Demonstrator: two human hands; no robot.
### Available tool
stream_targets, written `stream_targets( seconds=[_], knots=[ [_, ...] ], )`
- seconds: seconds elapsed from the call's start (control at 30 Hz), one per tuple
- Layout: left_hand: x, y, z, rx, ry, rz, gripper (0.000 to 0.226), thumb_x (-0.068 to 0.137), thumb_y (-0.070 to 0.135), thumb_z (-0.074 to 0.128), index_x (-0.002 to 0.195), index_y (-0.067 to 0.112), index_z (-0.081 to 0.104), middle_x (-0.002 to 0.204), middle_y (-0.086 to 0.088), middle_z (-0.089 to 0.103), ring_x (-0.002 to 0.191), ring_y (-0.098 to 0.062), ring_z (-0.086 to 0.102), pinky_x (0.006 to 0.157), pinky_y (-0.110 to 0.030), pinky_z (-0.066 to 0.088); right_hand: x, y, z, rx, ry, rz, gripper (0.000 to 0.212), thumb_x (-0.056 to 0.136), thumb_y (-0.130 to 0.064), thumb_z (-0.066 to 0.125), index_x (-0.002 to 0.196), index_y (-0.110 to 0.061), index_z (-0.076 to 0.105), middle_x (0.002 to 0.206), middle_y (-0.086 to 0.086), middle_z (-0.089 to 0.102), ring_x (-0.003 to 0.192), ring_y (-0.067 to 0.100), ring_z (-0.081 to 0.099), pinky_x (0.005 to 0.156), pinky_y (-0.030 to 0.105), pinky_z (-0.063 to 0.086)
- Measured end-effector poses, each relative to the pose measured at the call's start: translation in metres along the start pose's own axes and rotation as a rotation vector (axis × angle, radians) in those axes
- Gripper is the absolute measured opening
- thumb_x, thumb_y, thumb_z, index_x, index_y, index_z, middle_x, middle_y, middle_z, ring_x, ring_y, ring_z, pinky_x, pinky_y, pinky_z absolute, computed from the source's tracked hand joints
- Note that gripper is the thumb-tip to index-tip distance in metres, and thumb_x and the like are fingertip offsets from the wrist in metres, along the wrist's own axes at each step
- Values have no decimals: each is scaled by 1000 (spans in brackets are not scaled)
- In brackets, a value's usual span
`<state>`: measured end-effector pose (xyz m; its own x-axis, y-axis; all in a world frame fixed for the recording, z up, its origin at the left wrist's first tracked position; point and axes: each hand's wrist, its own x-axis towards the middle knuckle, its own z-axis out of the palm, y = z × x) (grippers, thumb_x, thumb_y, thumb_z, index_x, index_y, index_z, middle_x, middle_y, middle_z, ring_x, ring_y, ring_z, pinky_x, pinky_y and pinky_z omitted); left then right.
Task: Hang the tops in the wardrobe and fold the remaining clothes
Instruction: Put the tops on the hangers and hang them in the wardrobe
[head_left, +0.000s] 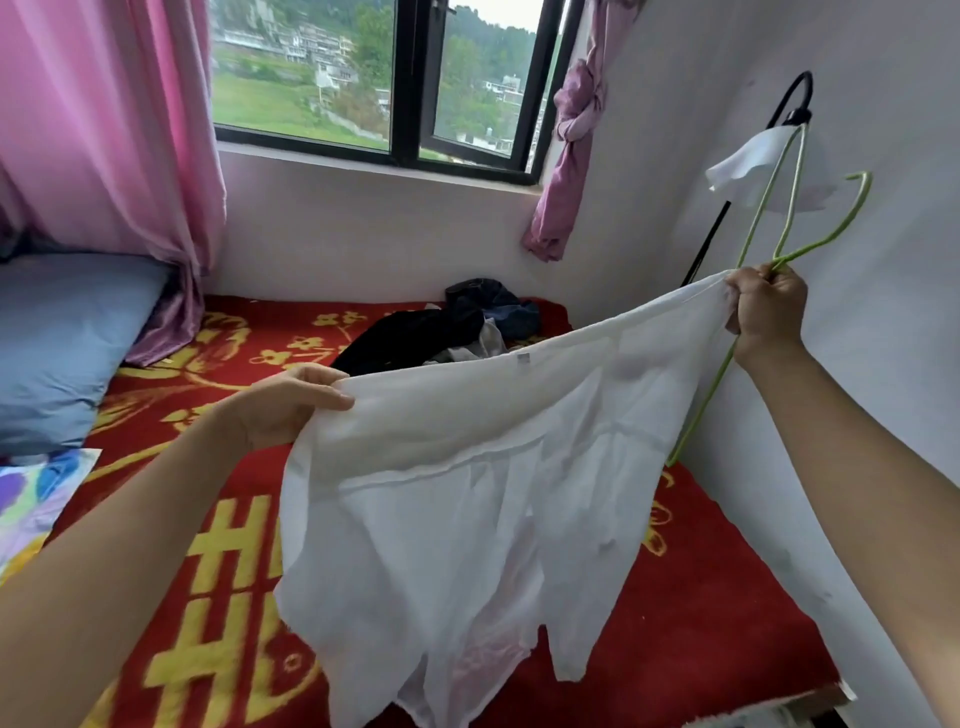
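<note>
White top (467, 493) hangs stretched above the bed (727, 623), one edge pinched in the left hand (283, 405), the other gripped in the right hand (769, 309) alongside a green hanger (789, 208). That crowded grip could drop either, or the hook snag sheer fabric.

Body in view: two arms and their grips, coming in from the lower left and lower right edges; the rest of the person is out of frame.
Left arm (130, 545): bare along its whole visible length, frame edge to wrist.
Right arm (857, 447): bare likewise, frame edge to wrist.
Left grip (291, 400): bare hand, thumb side towards the camera.
Right grip (769, 312): bare hand, its back and knuckles showing.
</note>
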<state>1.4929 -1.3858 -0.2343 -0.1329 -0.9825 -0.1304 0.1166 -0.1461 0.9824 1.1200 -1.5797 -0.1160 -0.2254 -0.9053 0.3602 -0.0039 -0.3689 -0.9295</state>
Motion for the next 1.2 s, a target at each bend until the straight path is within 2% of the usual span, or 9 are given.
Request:
stream_targets(
  seconds=[0.13,0.2,0.33,0.4,0.57,0.67,0.83,1.0,1.2],
  knots=[
    [1,17,10,355,8,-55,51,40,36,92,68,-2,74,68,-13,70,62,-19,66,55,-20,52,5,2,-1,29,-10,15,38,82,6,48,61,-19,28,32,-12,36,30,2,29,35,13,23],
    [14,17,6,539,249,1,24,68,30,81,74,7,77,81,-12,72,79,-22,64,62,-14,50,2,1,2,16,-43,32,40,82,7,49,61,-19,28,31,-12,36,28,2,28,34,11,22],
    [45,18,-5,1113,696,-47,63,84,59,51,127,12,58,141,-12,44,127,-31,36,103,-36,29,-16,-8,16,-140,-212,64,40,82,8,52,58,-17,30,30,-7,41,24,3,28,32,10,17],
    [53,16,9,1171,724,-23,63,82,58,50,124,12,60,138,-16,46,125,-34,38,101,-38,30,-31,-14,29,-169,-313,64,40,81,12,52,59,-14,32,31,-6,42,23,2,30,29,12,20],
    [52,4,93,499,396,294,7,86,5,63,92,6,67,74,-5,65,55,-1,59,53,-16,44,-84,-17,74,-238,-580,92,45,79,9,64,60,-16,32,38,-7,37,25,-1,35,32,12,27],
    [56,-17,131,287,240,229,21,85,18,66,105,14,61,86,0,65,75,-7,63,64,-18,48,-116,-6,99,-298,-776,91,46,80,5,65,59,-16,31,53,0,31,37,3,33,42,14,30],
    [47,-37,133,95,516,289,56,81,46,63,94,-8,58,73,-10,53,65,-17,48,62,-32,40,-139,1,120,-384,-931,4,47,81,-2,65,56,-16,27,54,-3,27,49,10,26,53,24,27],
    [21,-23,95,-438,390,132,32,79,23,54,98,-2,61,82,-18,61,65,-25,62,63,-30,51,-118,19,113,-363,-827,18,44,85,-2,61,58,-15,29,67,12,57,45,-4,56,46,9,36],
    [-7,13,67,-630,519,151,24,59,23,58,66,9,77,71,-8,69,59,-21,67,55,-27,56,-135,85,108,-427,-938,270,36,91,-29,59,69,-18,33,100,29,66,35,3,35,35,16,27]
  ],
)
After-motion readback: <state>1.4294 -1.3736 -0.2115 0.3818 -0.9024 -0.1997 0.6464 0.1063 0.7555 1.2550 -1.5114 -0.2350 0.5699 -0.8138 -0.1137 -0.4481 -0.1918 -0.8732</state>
